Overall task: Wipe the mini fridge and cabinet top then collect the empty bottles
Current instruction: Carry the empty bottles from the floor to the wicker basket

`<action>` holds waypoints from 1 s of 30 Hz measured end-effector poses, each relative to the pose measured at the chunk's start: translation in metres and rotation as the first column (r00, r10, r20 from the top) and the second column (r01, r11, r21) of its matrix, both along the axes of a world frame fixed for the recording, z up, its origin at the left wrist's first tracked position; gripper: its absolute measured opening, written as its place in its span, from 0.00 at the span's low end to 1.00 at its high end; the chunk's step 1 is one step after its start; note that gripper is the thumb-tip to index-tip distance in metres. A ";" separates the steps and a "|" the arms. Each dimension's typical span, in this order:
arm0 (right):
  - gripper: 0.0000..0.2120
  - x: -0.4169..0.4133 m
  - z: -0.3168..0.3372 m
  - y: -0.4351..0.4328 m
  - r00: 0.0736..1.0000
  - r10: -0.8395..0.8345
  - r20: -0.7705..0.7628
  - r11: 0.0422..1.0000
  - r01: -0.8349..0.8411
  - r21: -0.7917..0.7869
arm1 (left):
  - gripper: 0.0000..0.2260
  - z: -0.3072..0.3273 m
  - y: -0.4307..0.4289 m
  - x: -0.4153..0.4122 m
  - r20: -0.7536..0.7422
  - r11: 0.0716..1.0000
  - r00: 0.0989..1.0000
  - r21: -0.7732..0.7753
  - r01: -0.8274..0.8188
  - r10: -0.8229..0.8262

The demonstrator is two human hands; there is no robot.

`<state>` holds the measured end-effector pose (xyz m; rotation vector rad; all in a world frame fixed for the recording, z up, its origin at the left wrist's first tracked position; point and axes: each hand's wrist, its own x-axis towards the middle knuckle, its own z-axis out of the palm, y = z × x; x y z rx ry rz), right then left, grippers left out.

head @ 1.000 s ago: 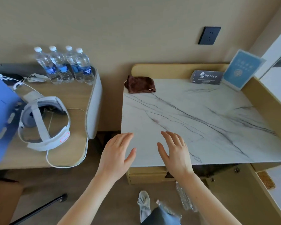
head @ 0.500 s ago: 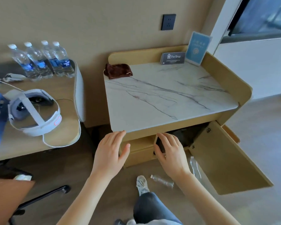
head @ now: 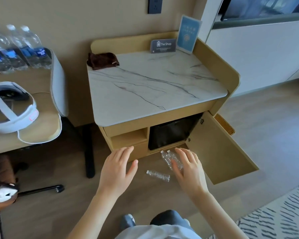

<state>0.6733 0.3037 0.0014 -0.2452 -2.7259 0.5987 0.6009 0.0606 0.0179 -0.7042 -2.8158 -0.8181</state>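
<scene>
A wooden cabinet with a white marble top point(head: 154, 87) stands against the wall. A folded brown cloth point(head: 102, 60) lies on its back left corner. The cabinet door point(head: 219, 150) hangs open to the right, showing the black mini fridge point(head: 171, 133) inside. Three empty clear bottles lie on the floor in front: two side by side point(head: 167, 158) and one apart point(head: 158, 175). My left hand point(head: 117, 171) hovers open over the floor left of them. My right hand point(head: 188, 169) is open, fingers spread, over the pair of bottles, partly hiding them.
A desk point(head: 24, 118) at left holds several full water bottles point(head: 19, 49) and a white headset point(head: 10, 107). Two sign cards point(head: 163, 46) stand at the back of the cabinet top. A chair leg point(head: 41, 189) lies low left, a patterned rug point(head: 274, 219) at lower right.
The view has pulled back and tilted down from the cabinet top to the floor. Both hands dropped from the marble edge to in front of the open cabinet, above the bottles.
</scene>
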 end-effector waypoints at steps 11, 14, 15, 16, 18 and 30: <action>0.20 0.025 0.002 0.169 0.990 0.143 0.018 0.990 -0.142 -0.019 | 0.22 -0.018 0.165 0.061 0.022 0.985 0.985 0.018 -0.173 0.172; 0.21 0.026 0.002 0.215 0.974 0.224 0.037 0.974 -0.224 0.005 | 0.22 -0.020 0.207 0.083 0.054 0.965 0.964 0.018 -0.261 0.260; 0.21 0.026 0.003 0.227 0.969 0.243 0.046 0.970 -0.243 0.008 | 0.22 -0.019 0.218 0.088 0.068 0.959 0.957 0.016 -0.282 0.281; 0.21 0.026 0.002 0.238 0.964 0.262 0.048 0.965 -0.262 0.006 | 0.22 -0.018 0.228 0.094 0.079 0.953 0.951 0.018 -0.303 0.301; 0.21 0.023 0.003 0.253 0.955 0.294 0.036 0.956 -0.294 -0.006 | 0.21 -0.017 0.243 0.103 0.090 0.943 0.940 0.022 -0.333 0.330; 0.21 -0.021 -0.083 0.263 0.942 0.318 0.103 0.946 -0.308 -0.102 | 0.21 -0.104 0.273 0.071 0.167 0.943 0.928 -0.046 -0.329 0.332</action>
